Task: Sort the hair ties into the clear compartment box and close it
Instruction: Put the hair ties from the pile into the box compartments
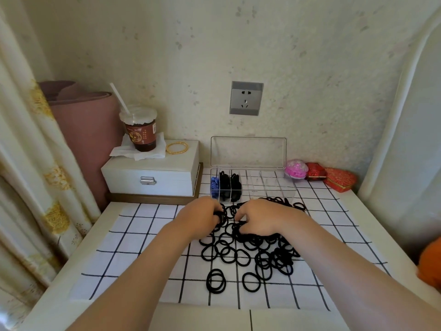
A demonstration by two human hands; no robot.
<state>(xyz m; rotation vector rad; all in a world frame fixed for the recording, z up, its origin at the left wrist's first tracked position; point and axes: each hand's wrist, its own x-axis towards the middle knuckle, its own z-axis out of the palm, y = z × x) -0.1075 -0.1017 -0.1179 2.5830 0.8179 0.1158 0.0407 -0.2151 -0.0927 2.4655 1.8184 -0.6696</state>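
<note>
Both bare forearms reach in from the bottom edge and converge just in front of the clear compartment box [274, 187]. Left hand [200, 218] sits in front of the box's left end, back of the hand up, fingers curled inward and gripping a small bunch of black hair ties [250, 247] at the fingertips. Right hand [259, 219] is in front of the box's middle, close beside the left hand but not touching it, palm down, thumb and curled fingers pinching ties in the pile. Wrists roughly straight and level with each other, right forearm crossing over the pile.
</note>
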